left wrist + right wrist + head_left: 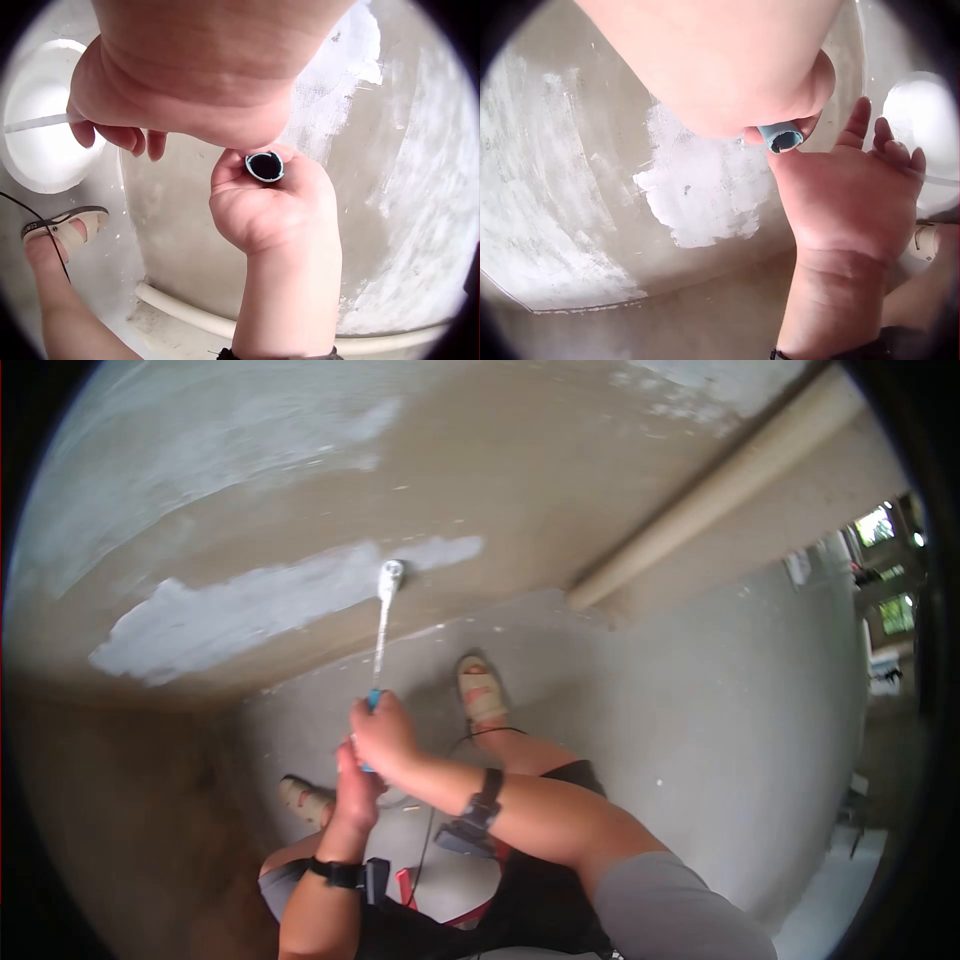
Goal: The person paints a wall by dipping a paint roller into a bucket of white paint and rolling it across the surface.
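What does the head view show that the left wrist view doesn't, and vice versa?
Head only: the round head and metal shaft beyond the blue handle, windows, grey sleeve.

Left wrist only: the handle's hollow end, lettering on the side of a sandal.

Both: left hand, right hand gripping the handle, that sandal, black cord, white-patched wall, pale pipe.

Palette near the right hand (pixel 385 736)
Teal handle (pixel 374 699) inside; tan wall (pixel 450 480) ahead, irregular white patches (pixel 250 606). Grey floor (pixel 700 680) and beige sandals (pixel 483 694) beyond.
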